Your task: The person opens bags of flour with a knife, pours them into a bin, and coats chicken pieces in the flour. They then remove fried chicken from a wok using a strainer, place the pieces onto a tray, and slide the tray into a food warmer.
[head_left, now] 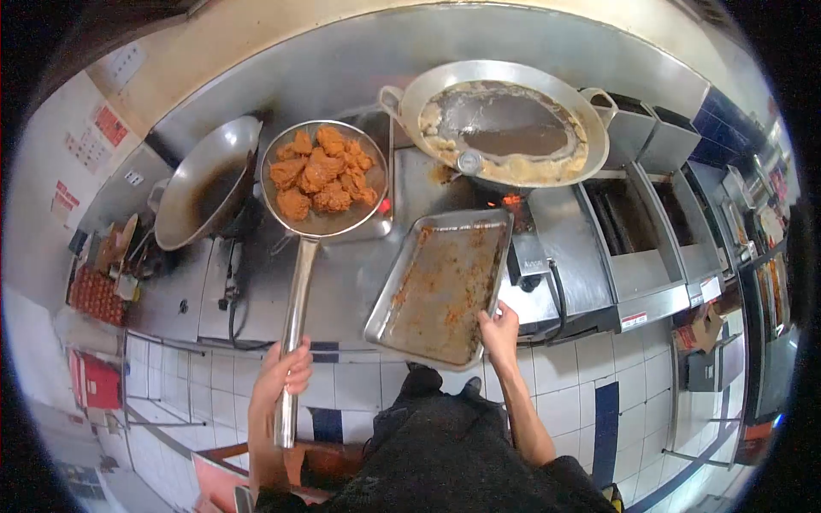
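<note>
While wall notices blur unreadably, left fingers clasp the skimmer handle, right fingers grip the tray.

free: counter between skimmer and tray | obstacle: oil wok behind tray

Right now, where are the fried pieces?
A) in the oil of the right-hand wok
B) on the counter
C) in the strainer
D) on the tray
C: the fried pieces lie in the strainer held by the left hand; the tray in the right hand bears only crumbs.
</note>
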`<state>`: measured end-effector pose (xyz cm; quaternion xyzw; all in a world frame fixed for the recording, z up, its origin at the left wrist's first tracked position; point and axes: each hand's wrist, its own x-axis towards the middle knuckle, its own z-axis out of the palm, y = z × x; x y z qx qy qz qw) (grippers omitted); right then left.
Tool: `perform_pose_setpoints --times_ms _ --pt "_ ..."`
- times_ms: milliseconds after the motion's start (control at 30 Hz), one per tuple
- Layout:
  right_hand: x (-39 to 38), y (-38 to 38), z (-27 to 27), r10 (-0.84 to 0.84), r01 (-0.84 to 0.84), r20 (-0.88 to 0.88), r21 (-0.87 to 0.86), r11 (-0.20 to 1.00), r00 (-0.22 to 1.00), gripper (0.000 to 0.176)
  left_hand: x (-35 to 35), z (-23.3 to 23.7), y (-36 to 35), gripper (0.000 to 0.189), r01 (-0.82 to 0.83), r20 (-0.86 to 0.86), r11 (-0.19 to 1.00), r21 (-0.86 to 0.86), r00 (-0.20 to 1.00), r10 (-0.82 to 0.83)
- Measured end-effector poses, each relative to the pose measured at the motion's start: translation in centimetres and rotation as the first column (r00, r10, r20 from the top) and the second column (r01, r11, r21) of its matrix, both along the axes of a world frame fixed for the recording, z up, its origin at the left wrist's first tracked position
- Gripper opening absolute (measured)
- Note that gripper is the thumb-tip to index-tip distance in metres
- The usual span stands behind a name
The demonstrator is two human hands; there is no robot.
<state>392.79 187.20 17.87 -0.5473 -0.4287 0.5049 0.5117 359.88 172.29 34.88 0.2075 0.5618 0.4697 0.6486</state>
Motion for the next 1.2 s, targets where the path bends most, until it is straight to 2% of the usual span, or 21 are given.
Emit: perform_pose_setpoints --times_ms 33,133,233,267,300,333,400,433,467,500,600,700,767,867,900,967,1033,1067,1133,1167,1200 --pt "0.0 -0.1 2.2 0.037 -0.032 0.105 -0.047 0.998 0.994 0.027 1.2 0.8 -2.2 0.024 -0.017 -0.004 1.0 -0.007 1.0 0.017" --pt "-0.8 -0.2 4.6 0.058 -0.056 0.033 -0.034 0.998 0.998 0.021 4.9 2.9 -6.8 0.023 -0.058 -0.082 0.997 -0.042 0.995 0.054" --pt "-1.6 -0.8 7.2 0.07 -0.068 0.088 -0.03 0.997 0.994 0.018 7.4 3.6 -9.9 0.022 -0.004 -0.128 0.99 -0.144 0.992 -0.014" --pt "-1.7 -0.8 7.5 0.067 -0.064 0.121 -0.023 0.998 0.99 0.017 8.0 3.4 -10.5 0.022 -0.019 -0.13 0.99 -0.138 0.991 0.001" --pt "-2.0 -0.8 7.2 0.07 -0.069 0.031 -0.011 0.998 0.997 0.016 8.5 3.3 -11.0 0.022 0.019 -0.22 0.988 -0.153 0.974 -0.053" --pt "-2.3 -0.8 6.4 0.069 -0.069 0.028 -0.009 0.998 0.997 0.016 8.9 3.2 -11.4 0.023 0.062 -0.307 0.983 -0.173 0.945 -0.114" --pt "-2.7 -1.1 4.6 -0.004 -0.014 0.148 0.115 0.993 0.989 0.015 9.2 1.9 -12.2 0.018 0.049 -0.382 0.984 -0.169 0.918 -0.111" --pt "-3.1 -1.7 4.3 -0.05 0.04 0.079 0.116 0.992 0.996 0.015 8.8 -0.4 -12.5 0.018 0.157 -0.686 0.988 0.0 0.719 -0.114" --pt "-3.4 -1.2 2.5 -0.055 0.046 0.076 0.121 0.992 0.996 0.015 8.6 -1.7 -12.5 0.018 0.311 -0.898 0.942 0.127 0.44 -0.024" --pt "-3.9 -0.6 -0.2 -0.076 0.068 0.045 0.149 0.986 0.996 0.014 9.6 -1.3 -12.1 0.017 0.199 -0.885 0.98 0.02 0.46 -0.075" --pt "-3.8 -0.3 -0.1 -0.115 0.114 -0.005 0.129 0.985 0.993 0.011 10.9 -2.1 -11.3 0.019 0.179 -0.92 0.984 -0.005 0.384 -0.075" --pt "-3.7 0.4 -0.4 -0.106 0.117 -0.072 0.186 0.976 0.992 0.008 11.6 -2.4 -11.2 0.02 0.186 -0.933 0.982 -0.008 0.351 -0.075" --pt "-3.1 0.6 -0.4 -0.112 0.112 -0.011 0.118 0.987 0.994 0.007 11.8 -3.3 -11.3 0.021 0.218 -0.953 0.972 0.084 0.303 0.015" --pt "-2.4 0.7 -0.3 -0.152 0.14 0.067 0.164 0.976 0.986 0.008 11.3 -4.9 -11.2 0.022 0.223 -0.964 0.972 0.08 0.264 0.019" --pt "-1.8 0.4 -0.2 -0.13 0.122 0.068 0.104 0.987 0.989 0.01 11.4 -4.9 -11.3 0.024 0.156 -0.938 0.987 -0.046 0.332 -0.097" --pt "-1.4 0.9 -3.7 -0.144 0.139 0.034 0.107 0.984 0.989 0.01 10.8 -7.3 -11.9 0.025 0.18 -0.946 0.983 -0.024 0.313 -0.08" --pt "-1.1 1.9 -10.1 -0.151 0.155 -0.055 0.085 0.984 0.987 0.011 9.9 -11.1 -12.3 0.028 0.235 -0.965 0.972 0.026 0.258 -0.037" --pt "-1.2 1.0 -10.3 -0.163 0.167 -0.056 0.079 0.983 0.985 0.011 9.8 -11.8 -12.3 0.028 0.246 -0.966 0.969 0.019 0.256 -0.046" --pt "-1.6 0.7 -10.6 -0.158 0.207 -0.336 0.115 0.972 0.928 0.017 10.5 -13.1 -11.3 0.028 0.194 -0.941 0.98 -0.047 0.321 -0.108" --pt "-0.5 1.1 -10.9 -0.031 0.049 -0.183 0.094 0.994 0.983 0.023 10.7 -13.6 -11.1 0.027 0.206 -0.945 0.979 0.002 0.32 -0.066" --pt "-0.8 1.0 -11.4 -0.043 0.057 -0.187 0.071 0.996 0.981 0.023 10.7 -13.7 -11.3 0.027 0.213 -0.945 0.977 -0.021 0.314 -0.089"
